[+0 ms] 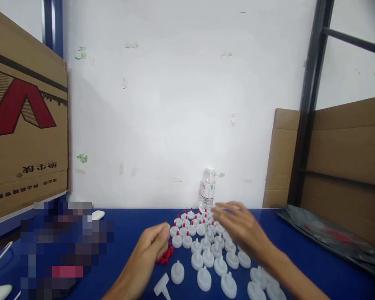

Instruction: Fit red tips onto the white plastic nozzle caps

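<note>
My left hand (153,241) is closed, thumb against the curled fingers, beside a small pile of red tips (165,256); whatever it holds, if anything, is hidden. Stretched out over the right side of the far rows is my right hand (242,227), slightly blurred, its fingers extended and no object visible in them. Below the hands stand several white nozzle caps (204,278), most with bare spouts nearer me. Farther back, several capped ones (176,239) carry red tips on their spouts. One bare nozzle cap (177,273) stands apart at the left, near a white T-shaped piece (162,286).
A clear water bottle (207,189) stands at the back of the blue table (128,221), against the white wall. A large cardboard box (28,112) rises at the left. Dark plastic bags (328,235) lie at the right. The lower left is pixelated.
</note>
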Available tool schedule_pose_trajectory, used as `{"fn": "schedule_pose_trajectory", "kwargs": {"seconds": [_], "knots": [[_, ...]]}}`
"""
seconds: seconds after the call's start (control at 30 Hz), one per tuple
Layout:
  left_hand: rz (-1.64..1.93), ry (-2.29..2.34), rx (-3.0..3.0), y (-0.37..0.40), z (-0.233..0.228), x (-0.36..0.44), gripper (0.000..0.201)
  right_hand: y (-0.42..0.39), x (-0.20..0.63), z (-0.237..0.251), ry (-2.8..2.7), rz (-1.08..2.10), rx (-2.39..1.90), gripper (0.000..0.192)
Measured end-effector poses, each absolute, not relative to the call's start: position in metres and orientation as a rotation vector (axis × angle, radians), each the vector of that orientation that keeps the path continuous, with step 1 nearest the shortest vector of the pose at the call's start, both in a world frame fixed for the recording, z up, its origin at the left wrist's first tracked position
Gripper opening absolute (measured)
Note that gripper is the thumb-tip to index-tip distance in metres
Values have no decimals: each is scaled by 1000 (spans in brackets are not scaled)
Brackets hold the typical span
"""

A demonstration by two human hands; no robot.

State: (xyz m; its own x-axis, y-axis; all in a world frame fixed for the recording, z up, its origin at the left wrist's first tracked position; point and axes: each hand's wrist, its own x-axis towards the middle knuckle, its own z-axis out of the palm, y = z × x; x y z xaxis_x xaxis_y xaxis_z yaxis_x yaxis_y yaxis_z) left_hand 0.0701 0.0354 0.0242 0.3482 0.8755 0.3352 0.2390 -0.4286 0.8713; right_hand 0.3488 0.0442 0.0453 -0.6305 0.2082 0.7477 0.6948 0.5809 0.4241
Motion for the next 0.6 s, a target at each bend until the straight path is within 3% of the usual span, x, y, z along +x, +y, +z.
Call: {"fn": "schedule_pose_trajectory", "kwargs": {"seconds": [0.1, 0.2, 0.43, 0.6], "knots": [[1155, 1107, 2037, 41, 30, 60, 49, 66, 390, 45, -1989, -631, -1273, 19], [1029, 1222, 2396, 42, 29, 55, 39, 84, 414, 35, -1966, -344, -1557, 24], [877, 1317, 2618, 49, 19, 50, 30, 104, 431, 4, -2102, -127, -1665, 52], [835, 1390, 2626, 57, 12, 46, 26, 100, 428, 11, -2129, -59, -1639, 52]]}}
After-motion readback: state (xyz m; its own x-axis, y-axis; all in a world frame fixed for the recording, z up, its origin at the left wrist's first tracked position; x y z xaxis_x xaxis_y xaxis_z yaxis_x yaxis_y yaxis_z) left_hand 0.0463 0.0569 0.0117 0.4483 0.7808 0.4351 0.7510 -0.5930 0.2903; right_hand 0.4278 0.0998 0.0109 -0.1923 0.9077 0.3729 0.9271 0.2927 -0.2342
